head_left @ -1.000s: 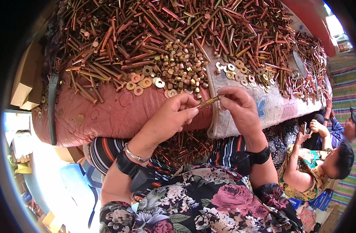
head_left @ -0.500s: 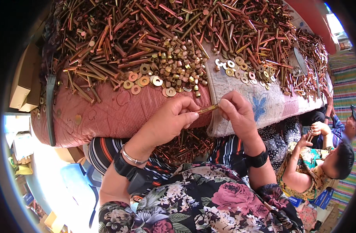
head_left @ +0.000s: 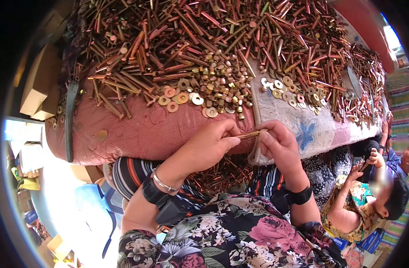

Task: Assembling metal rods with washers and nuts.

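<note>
My left hand (head_left: 211, 145) pinches one end of a slim brass-coloured bolt (head_left: 248, 134) between thumb and fingers. At the other end, my right hand (head_left: 279, 142) closes thumb and fingertips on the tip, hiding what is there. The bolt lies nearly level, above the near edge of the padded work surface. Beyond my hands sits a heap of small brass-coloured nuts (head_left: 226, 82), with flat washers (head_left: 172, 106) to its left. More washers (head_left: 293, 95) lie on the white cloth to the right. Copper-coloured bolts and tubes (head_left: 168, 40) are piled across the far side.
A pink cloth (head_left: 124, 129) and a white cloth with a blue flower (head_left: 325, 134) cover the surface. More bolts (head_left: 222, 172) lie in my lap. A grey strap (head_left: 71, 120) hangs at the left, near cardboard boxes (head_left: 38, 85). Another person (head_left: 347, 214) works at the right.
The whole view has shifted, so the scene sits slightly lower and further right. Both hands still hold the bolt, which now lies a little more level.
</note>
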A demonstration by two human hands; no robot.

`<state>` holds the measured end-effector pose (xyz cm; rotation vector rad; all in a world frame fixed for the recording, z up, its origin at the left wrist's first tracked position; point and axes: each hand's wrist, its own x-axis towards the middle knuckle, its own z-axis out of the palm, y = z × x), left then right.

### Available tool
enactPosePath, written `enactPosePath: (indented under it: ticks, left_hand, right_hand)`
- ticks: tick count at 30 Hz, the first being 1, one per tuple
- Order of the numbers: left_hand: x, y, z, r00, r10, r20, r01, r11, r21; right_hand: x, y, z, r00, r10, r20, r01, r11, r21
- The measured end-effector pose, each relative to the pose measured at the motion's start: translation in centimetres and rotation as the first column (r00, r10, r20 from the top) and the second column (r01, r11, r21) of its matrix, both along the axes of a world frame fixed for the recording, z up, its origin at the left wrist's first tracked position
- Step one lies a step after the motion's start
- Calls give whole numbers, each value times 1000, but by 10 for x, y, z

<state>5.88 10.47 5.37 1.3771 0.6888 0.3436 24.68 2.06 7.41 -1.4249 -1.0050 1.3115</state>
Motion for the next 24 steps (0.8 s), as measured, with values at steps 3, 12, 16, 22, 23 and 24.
enactPosePath:
  ticks: [3, 12, 16, 22, 23, 24]
  left_hand:
    - [-4, 3, -2, 1000, -12, 26, 12, 1000, -2]
    - [-3, 2, -5, 1000, -19, -1, 19, 995, 101]
    - [-5, 2, -3, 1000, -16, -1, 16, 997, 80]
    - [-7, 6, -2, 998, -50, -25, 54, 980, 189]
    - [-8, 6, 2, 997, -66, -33, 70, 984, 164]
    - [-8, 7, 4, 996, -82, -40, 86, 986, 140]
  right_hand:
    - [5, 4, -6, 990, 19, 141, -11, 998, -59]
    - [-11, 6, -6, 988, -59, 140, 66, 997, -48]
    - [-11, 5, -7, 972, -110, 207, 93, 992, 86]
    - [-10, 7, -5, 983, -59, 174, 44, 995, 90]
    - [-10, 6, -1, 988, -58, 142, 48, 996, 73]
    - [-10, 5, -1, 988, -64, 144, 54, 996, 74]
